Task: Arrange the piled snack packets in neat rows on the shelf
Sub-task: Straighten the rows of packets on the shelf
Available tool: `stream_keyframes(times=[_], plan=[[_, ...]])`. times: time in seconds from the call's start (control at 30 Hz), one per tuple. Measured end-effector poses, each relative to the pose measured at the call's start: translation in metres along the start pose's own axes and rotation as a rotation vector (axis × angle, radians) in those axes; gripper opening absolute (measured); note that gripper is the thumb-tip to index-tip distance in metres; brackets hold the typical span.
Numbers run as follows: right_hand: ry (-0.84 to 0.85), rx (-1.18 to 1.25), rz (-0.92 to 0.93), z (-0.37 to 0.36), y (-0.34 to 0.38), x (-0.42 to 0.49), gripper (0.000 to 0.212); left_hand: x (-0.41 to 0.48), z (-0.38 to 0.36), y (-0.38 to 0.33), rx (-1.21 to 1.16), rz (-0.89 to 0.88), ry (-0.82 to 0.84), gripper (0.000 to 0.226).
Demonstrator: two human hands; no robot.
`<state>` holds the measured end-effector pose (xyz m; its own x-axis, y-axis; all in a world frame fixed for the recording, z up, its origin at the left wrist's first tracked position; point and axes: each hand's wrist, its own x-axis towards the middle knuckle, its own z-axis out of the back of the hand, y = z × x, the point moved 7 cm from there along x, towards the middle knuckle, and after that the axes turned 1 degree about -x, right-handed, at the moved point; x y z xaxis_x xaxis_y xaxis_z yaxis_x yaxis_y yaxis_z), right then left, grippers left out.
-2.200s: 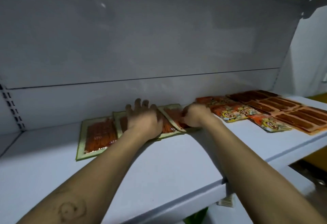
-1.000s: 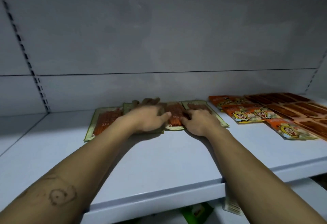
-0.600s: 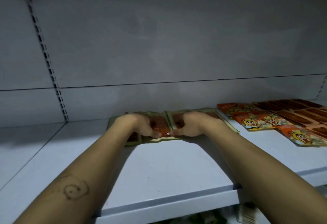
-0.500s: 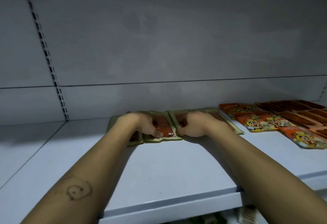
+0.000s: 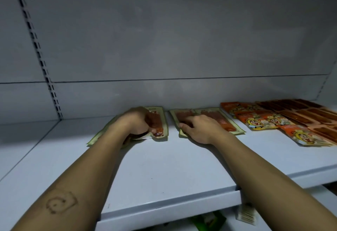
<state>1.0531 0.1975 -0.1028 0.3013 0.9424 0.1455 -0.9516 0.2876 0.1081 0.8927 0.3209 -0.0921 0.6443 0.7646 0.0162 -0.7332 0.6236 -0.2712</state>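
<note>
Flat green-edged packets of red sticks lie at the back of the white shelf [image 5: 164, 172]. My left hand [image 5: 135, 123] grips one such packet [image 5: 158, 121] with its thumb at the near end, and another packet [image 5: 96, 136] shows from under my wrist. A narrow gap of bare shelf separates these from two more green-edged packets lying side by side. My right hand [image 5: 198, 128] lies on the left one [image 5: 180, 116], fingers bent onto it and thumb hooked at its left edge. The right one [image 5: 221, 119] lies partly under my hand.
Right of my hands lie orange cartoon packets [image 5: 264, 120] and rows of brown stick packets [image 5: 300, 114]. A slotted upright [image 5: 42, 63] runs up the back wall at left. A price tag [image 5: 246, 214] hangs off the shelf's front lip, above something green [image 5: 207, 219].
My hands have drawn apart, each taking packets with it, so a gap of bare shelf now shows between the left and right packets. The view has shifted slightly.
</note>
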Motion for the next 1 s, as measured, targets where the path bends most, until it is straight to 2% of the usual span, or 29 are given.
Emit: stream_keyframes(times=[0.07, 0.17, 0.23, 0.3, 0.4, 0.47, 0.53, 0.6, 0.67, 0.77, 0.8, 0.9, 0.93, 1.0], plan=[[-0.079, 0.098, -0.009, 0.007, -0.001, 0.0, 0.044, -0.003, 0.012, 0.006, -0.038, 0.028, -0.08, 0.042], [-0.254, 0.523, -0.033, 0.032, -0.002, -0.002, 0.034, -0.021, 0.038, -0.008, -0.261, -0.018, -0.292, 0.039], [-0.219, 0.839, -0.03, 0.041, 0.001, -0.006, 0.035, -0.036, 0.048, -0.031, -0.514, -0.1, -0.41, 0.043], [-0.222, 1.018, -0.006, 0.052, 0.003, -0.015, 0.042, -0.048, 0.047, -0.065, -0.626, -0.238, -0.455, 0.045], [-0.424, 0.935, -0.07, 0.081, -0.02, -0.035, 0.053, -0.057, 0.033, -0.107, -0.601, -0.38, -0.417, 0.05], [-0.407, 0.986, -0.162, 0.088, -0.042, -0.052, 0.06, -0.058, 0.024, -0.116, -0.546, -0.397, -0.363, 0.057], [-0.367, 1.024, -0.264, 0.089, -0.065, -0.077, 0.058, -0.054, 0.018, -0.112, -0.286, -0.353, -0.382, 0.06], [-0.323, 0.949, -0.361, 0.087, -0.084, -0.102, 0.041, -0.043, 0.007, -0.093, 0.054, -0.198, -0.293, 0.064], [-0.26, 0.904, -0.434, 0.079, -0.095, -0.125, 0.028, -0.029, 0.001, -0.058, 0.241, 0.007, -0.122, 0.069], [-0.186, 0.83, -0.481, 0.06, -0.101, -0.143, 0.026, -0.013, 0.002, 0.005, 0.276, 0.24, 0.035, 0.087], [-0.166, 0.709, -0.483, 0.055, -0.102, -0.145, 0.026, -0.01, 0.001, 0.021, 0.251, 0.269, 0.06, 0.089], [-0.044, 0.05, -0.479, 0.048, -0.102, -0.142, 0.036, -0.018, 0.0, 0.037, 0.134, 0.279, 0.132, 0.054], [-0.052, -0.063, -0.471, 0.05, -0.099, -0.141, 0.041, -0.019, -0.001, 0.039, 0.113, 0.278, 0.139, 0.043], [-0.107, -0.091, -0.432, 0.059, -0.087, -0.139, 0.044, -0.023, 0.005, 0.036, 0.15, 0.285, 0.102, 0.029]])
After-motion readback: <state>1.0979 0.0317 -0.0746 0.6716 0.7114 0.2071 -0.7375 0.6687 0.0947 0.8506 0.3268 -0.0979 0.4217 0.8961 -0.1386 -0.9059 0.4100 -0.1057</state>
